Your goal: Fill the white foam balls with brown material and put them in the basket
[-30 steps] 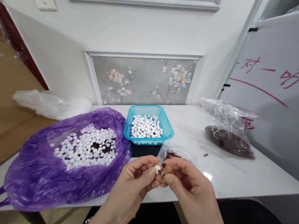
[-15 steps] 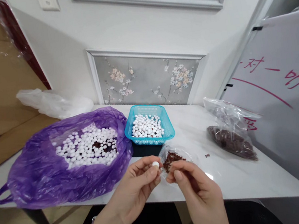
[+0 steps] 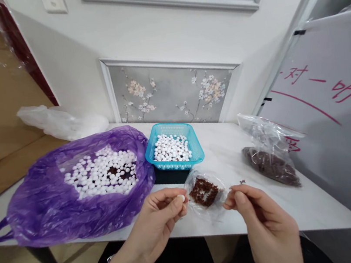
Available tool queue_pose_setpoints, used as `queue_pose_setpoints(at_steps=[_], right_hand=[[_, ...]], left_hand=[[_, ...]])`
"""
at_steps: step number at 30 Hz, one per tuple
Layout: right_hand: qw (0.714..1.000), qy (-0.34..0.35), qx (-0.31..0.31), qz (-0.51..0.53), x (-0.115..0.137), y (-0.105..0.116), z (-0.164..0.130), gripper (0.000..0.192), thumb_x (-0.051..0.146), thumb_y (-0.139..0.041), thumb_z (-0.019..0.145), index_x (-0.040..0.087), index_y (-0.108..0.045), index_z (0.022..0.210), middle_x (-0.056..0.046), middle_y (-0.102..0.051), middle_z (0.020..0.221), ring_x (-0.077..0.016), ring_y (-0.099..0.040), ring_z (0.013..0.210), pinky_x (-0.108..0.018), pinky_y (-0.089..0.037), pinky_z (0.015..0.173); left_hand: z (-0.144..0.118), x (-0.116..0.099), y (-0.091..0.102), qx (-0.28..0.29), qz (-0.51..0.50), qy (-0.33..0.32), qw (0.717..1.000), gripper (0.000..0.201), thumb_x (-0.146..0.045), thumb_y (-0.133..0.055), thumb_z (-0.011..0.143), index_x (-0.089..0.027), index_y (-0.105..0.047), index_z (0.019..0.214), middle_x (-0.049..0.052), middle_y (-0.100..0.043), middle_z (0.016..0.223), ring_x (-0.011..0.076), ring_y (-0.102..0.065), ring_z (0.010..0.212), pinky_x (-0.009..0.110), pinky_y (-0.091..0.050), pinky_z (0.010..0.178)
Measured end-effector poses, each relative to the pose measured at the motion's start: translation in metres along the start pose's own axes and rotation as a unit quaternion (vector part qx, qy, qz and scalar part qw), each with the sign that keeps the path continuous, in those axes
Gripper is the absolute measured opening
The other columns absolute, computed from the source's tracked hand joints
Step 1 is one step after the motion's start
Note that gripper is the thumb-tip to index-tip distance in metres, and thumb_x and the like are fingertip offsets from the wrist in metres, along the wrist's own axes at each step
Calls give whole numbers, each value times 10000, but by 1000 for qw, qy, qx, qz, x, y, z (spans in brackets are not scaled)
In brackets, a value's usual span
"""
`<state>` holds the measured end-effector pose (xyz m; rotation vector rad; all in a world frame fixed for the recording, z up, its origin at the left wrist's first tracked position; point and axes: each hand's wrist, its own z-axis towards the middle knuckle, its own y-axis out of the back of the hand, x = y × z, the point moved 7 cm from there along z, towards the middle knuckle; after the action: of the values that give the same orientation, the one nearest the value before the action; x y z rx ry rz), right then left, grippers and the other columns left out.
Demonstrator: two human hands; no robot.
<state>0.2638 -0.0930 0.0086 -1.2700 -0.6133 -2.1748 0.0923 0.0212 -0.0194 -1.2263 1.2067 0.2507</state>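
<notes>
My left hand (image 3: 158, 222) pinches a small white bead (image 3: 180, 198) between thumb and forefinger, just left of a small clear bag of tiny brown pieces (image 3: 204, 192) lying on the white table (image 3: 273, 209). My right hand (image 3: 265, 223) hovers right of that bag with thumb and forefinger pressed together; whether a tiny piece sits between them I cannot tell. A purple plastic bag (image 3: 47, 203) full of white beads lies to the left. Behind the hands stands a blue basket (image 3: 194, 146) of white beads.
A larger clear bag of brown pieces (image 3: 270, 157) lies at the right of the table. One loose brown piece (image 3: 242, 181) rests near it. A white plastic bag (image 3: 58, 122) sits far left by the wall. A whiteboard with red writing (image 3: 332, 99) stands at the right.
My right hand has drawn away to the right from the left hand and the bead. The small clear bag of brown pieces now lies uncovered between the hands.
</notes>
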Motion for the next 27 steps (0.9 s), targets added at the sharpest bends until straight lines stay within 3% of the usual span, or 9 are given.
queue_pose_setpoints(at_steps=[2, 4, 7, 10, 16, 19, 22, 27], right_hand=[[999, 7, 22, -45, -3, -2, 3, 135, 320, -593, 919, 224, -687, 928, 4, -706, 737, -129, -660, 669, -191, -549, 650], [988, 23, 81, -126, -7, -16, 6, 176, 304, -541, 940, 211, -690, 952, -20, -724, 806, -147, -675, 705, -220, -553, 681], [938, 47, 204, -277, -17, -49, 6, 275, 184, -438, 958, 188, -705, 1021, -72, -739, 1006, -184, -700, 866, -276, -542, 798], [897, 49, 268, -348, -28, -72, 5, 359, 73, -406, 923, 181, -719, 1061, -94, -738, 1058, -225, -698, 932, -313, -529, 800], [855, 39, 309, -416, -39, -91, 4, 261, 76, -512, 867, 187, -746, 900, -78, -742, 925, -266, -694, 872, -311, -482, 679], [842, 38, 314, -436, -44, -93, 3, 253, 83, -511, 873, 195, -737, 860, -62, -731, 907, -241, -698, 855, -283, -455, 643], [836, 41, 313, -448, -48, -93, 1, 266, 94, -496, 887, 211, -735, 877, -55, -732, 918, -230, -705, 843, -274, -447, 630], [840, 57, 294, -452, -53, -88, -1, 298, 146, -442, 925, 236, -724, 960, -72, -737, 1034, -232, -723, 795, -290, -470, 604]], left_hand=[[1, -1, -1, 1, 8, -4, 1000, 199, -253, -893, 624, -124, -796, 741, 10, -685, 661, 51, -582, 580, 122, -487, 581], [1, 0, -1, -7, 8, 2, 1000, 205, -258, -896, 619, -134, -800, 749, 13, -702, 697, 48, -585, 595, 122, -492, 603], [2, 2, 1, -17, 15, 16, 1000, 229, -241, -895, 624, -162, -811, 821, 13, -730, 796, 56, -611, 686, 123, -505, 692], [1, 1, 1, -4, 39, 10, 999, 257, -206, -880, 650, -187, -810, 897, 0, -727, 827, 61, -612, 746, 126, -497, 737], [-1, -7, 2, -12, 58, -21, 998, 188, -236, -849, 683, -183, -809, 859, 19, -744, 800, 86, -628, 727, 164, -507, 728], [9, -33, -5, -21, 131, -119, 984, 106, -210, -815, 694, -173, -804, 792, 18, -734, 708, 100, -612, 657, 189, -504, 662], [34, -62, -17, -40, 203, -229, 951, 68, -173, -770, 699, -164, -800, 759, 52, -764, 773, 153, -649, 713, 245, -518, 682], [86, -85, -23, -62, 213, -286, 932, 56, -167, -773, 644, -144, -777, 695, 55, -745, 683, 177, -653, 652, 296, -526, 663]])
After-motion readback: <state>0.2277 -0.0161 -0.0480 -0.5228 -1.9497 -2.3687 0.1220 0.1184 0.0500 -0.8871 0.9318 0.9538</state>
